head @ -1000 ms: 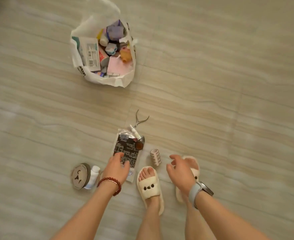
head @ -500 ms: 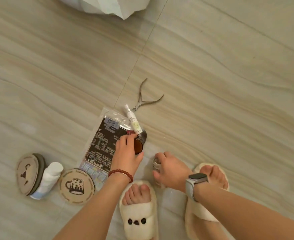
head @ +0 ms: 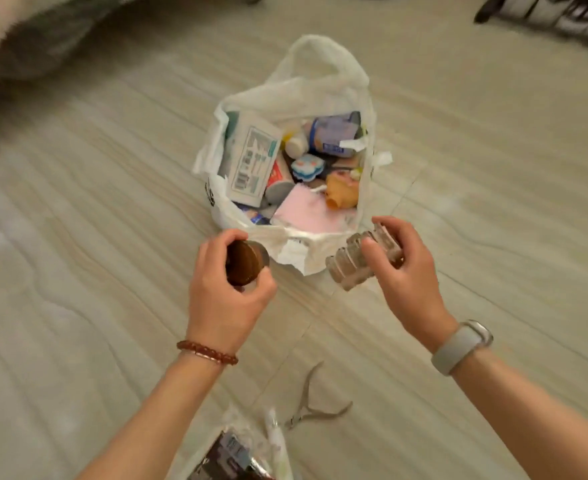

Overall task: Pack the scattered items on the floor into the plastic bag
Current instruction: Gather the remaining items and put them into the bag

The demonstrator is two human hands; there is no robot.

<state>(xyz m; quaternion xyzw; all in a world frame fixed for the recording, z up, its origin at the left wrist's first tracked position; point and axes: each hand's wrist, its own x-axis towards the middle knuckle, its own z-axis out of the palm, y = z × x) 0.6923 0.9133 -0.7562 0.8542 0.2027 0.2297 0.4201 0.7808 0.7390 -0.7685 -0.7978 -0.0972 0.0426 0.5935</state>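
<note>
A white plastic bag (head: 320,88) stands open on the floor, holding several boxes, bottles and small toys. My left hand (head: 226,299) grips a small round jar with a brown lid (head: 243,262) just short of the bag's near rim. My right hand (head: 403,275) holds a ribbed clear jar (head: 351,263) tilted on its side, also at the near rim. On the floor near my arms lie metal nippers (head: 311,408), a small white tube (head: 273,434) and a dark packet in clear wrap (head: 230,455).
Pale wood-grain tiles cover the floor (head: 77,271). A bed or cloth edge (head: 43,32) fills the top left. Dark bags or shoes (head: 562,15) sit at the top right.
Both hands have lifted off the floor, each with a jar, and moved up to the bag. The view has swung from the floor items up to the bag.
</note>
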